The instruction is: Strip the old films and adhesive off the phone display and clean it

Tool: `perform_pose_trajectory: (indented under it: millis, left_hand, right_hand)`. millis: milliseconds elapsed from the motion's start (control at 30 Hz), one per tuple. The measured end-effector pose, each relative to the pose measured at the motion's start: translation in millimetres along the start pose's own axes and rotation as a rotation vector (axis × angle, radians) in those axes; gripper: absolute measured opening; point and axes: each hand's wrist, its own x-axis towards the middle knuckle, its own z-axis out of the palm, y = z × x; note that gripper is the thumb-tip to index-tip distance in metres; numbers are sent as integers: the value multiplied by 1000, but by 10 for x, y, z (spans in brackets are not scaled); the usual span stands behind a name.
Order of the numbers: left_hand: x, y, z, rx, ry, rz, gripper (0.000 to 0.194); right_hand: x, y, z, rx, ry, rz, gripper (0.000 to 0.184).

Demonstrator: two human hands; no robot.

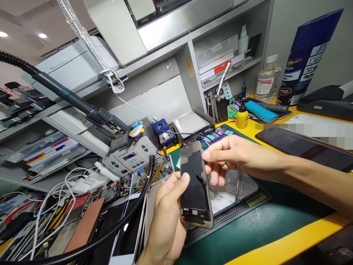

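Observation:
My left hand (169, 217) is closed around an opened smartphone (193, 184), with the thumb pressed on its black inner face. The phone is tilted up towards me; bare contacts and a pale frame show at its lower end. At its upper right edge, my right hand (224, 156) is closed in a pinch, thumb against index finger. What lies between those fingertips, if anything, is too small to make out. Behind and below the phone lies a silver, flat device (228, 191) with a cracked-looking surface, partly hidden by my right hand. A clear strip (239, 186) lies on it.
A green mat (248, 232) covers the yellow bench. Left are a soldering station (132, 158), a black hose (110, 232) and many phone parts. On the right are a dark phone (298, 147), a yellow bottle (242, 117) and a blue spray can (306, 62).

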Motion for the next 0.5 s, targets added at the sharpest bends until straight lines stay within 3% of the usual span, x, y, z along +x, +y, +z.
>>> perform_pose_trajectory:
  millis: [200, 500]
  left_hand:
    - [15, -7, 13, -65, -13, 24, 9]
    - [-17, -49, 14, -13, 9, 116, 28]
  right_hand:
    - [-23, -21, 20, -27, 22, -10, 25]
    - [-74, -46, 79, -175, 1, -123, 28]
